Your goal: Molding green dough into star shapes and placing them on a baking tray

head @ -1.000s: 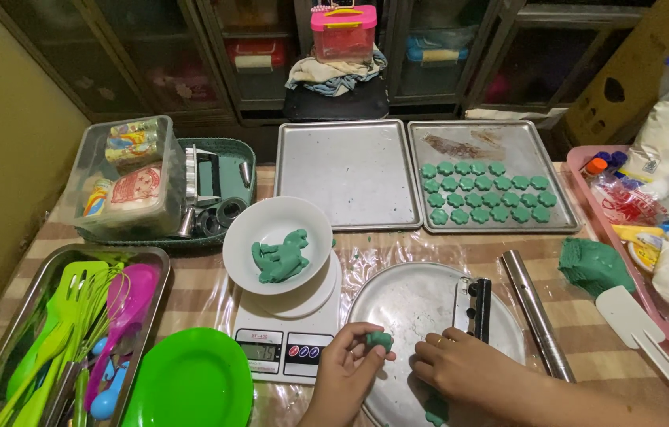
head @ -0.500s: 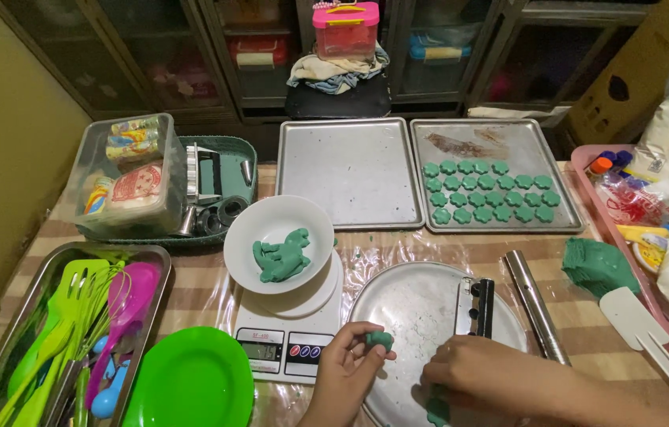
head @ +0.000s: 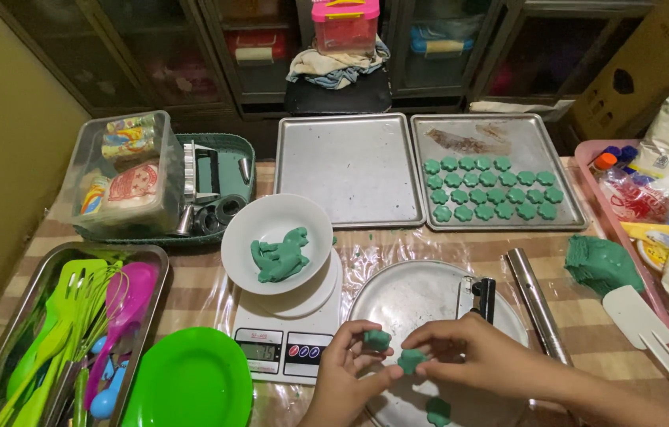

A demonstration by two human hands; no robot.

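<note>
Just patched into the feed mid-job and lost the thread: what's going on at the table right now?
A person is working green dough over a round metal tray. The left hand pinches a small green dough piece; the right hand holds a flower-shaped green piece, with another cut piece lying below. A baking sheet at the back holds rows of green cut-outs, the sheet beside it is bare, and a white bowl of dough scraps sits on a kitchen scale.
</note>
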